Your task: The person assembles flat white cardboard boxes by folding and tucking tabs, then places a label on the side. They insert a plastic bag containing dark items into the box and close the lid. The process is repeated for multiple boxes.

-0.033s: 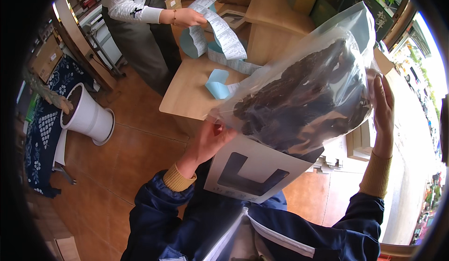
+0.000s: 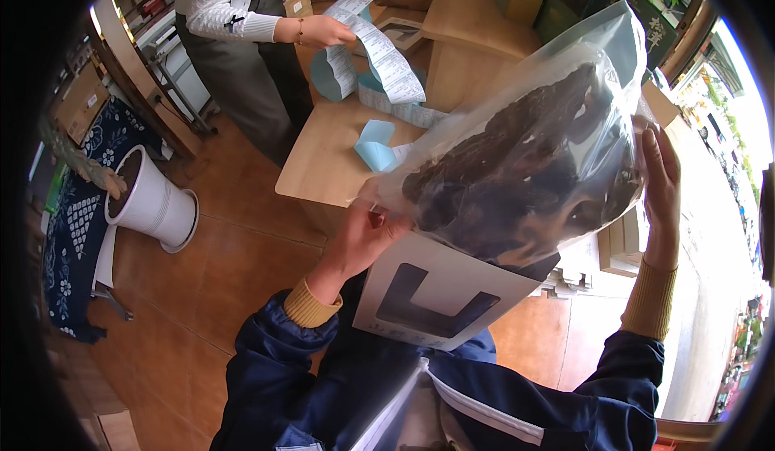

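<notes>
A large clear plastic bag filled with dark brown, wrinkled pieces is tilted up in front of me. Its lower left corner is pinched between the fingers of my left hand. My right hand grips the bag's right edge, its fingers partly behind the plastic. Just below the bag, against my lap, stands a white box with a dark, angular U-shaped window. The bag's lower side covers the box's top, so I cannot tell whether any of it sits inside.
Across a wooden table, another person holds a long strip of printed labels. A light blue folded paper piece lies on the table. To the left stand a white plant pot and a blue patterned cloth. Cartons sit at right.
</notes>
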The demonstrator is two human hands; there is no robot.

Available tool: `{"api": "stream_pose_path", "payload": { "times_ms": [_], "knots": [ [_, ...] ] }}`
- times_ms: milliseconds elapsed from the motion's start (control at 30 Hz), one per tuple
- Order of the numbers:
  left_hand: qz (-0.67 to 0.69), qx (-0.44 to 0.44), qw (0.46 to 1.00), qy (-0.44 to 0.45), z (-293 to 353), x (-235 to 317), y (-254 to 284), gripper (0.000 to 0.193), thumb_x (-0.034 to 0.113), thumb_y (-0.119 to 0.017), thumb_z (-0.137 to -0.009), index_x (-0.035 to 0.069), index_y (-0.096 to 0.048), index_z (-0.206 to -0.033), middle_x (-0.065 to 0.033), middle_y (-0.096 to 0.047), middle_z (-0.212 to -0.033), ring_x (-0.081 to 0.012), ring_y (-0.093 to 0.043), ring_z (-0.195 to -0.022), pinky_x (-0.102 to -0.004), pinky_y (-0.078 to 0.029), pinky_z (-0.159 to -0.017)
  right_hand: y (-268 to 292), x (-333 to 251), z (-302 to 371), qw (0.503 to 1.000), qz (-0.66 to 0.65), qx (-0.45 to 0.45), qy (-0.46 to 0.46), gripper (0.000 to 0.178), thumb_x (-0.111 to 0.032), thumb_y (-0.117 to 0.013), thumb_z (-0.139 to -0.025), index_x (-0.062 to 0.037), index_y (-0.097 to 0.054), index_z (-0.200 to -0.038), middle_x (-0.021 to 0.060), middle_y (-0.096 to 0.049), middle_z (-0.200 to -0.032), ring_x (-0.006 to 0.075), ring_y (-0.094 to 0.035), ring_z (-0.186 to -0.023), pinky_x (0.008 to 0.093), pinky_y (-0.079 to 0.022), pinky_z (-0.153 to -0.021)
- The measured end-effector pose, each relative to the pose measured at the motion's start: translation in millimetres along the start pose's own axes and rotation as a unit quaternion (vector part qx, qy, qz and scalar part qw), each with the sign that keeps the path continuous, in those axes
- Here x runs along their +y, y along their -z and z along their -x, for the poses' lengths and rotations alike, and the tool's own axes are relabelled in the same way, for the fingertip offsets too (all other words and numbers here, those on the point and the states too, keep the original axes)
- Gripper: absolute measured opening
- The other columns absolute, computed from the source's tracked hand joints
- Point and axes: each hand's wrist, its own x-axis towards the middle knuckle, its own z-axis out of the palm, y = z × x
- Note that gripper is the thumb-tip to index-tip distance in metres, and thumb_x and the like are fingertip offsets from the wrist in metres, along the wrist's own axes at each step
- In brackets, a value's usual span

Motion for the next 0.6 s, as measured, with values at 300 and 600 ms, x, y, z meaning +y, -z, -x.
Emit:
{"api": "stream_pose_path", "payload": {
  "times_ms": [300, 600],
  "knots": [
    [-0.01, 0.036, 0.999, 0.029, 7.8, 27.9, -16.7, 0.057, 0.007, -0.052, -0.094, 0.004, -0.029, -0.146, -0.0089, -0.058, -0.112, -0.012, -0.054, -0.095, -0.0261, -0.043, -0.083, 45.5, -15.6, -33.5, 0.945, 0.248, 0.07, 0.2, 0.022, -0.016, -0.064, -0.095, -0.0023, -0.07, -0.111, 0.0033, -0.071, -0.097, 0.0077, -0.063, -0.088, 0.0223, -0.05, -0.08],
    [-0.129, 0.112, 0.97, -0.173, 11.0, 24.0, -26.5, 0.056, -0.008, -0.042, -0.086, 0.002, -0.039, -0.141, -0.0147, -0.047, -0.133, -0.0189, -0.053, -0.104, -0.031, -0.044, -0.087, 28.5, -39.1, -18.8, 0.934, 0.343, 0.012, 0.095, 0.019, -0.011, -0.064, -0.094, -0.0027, -0.071, -0.109, 0.0051, -0.071, -0.092, 0.0078, -0.064, -0.083, 0.0227, -0.051, -0.078]
  ]
}}
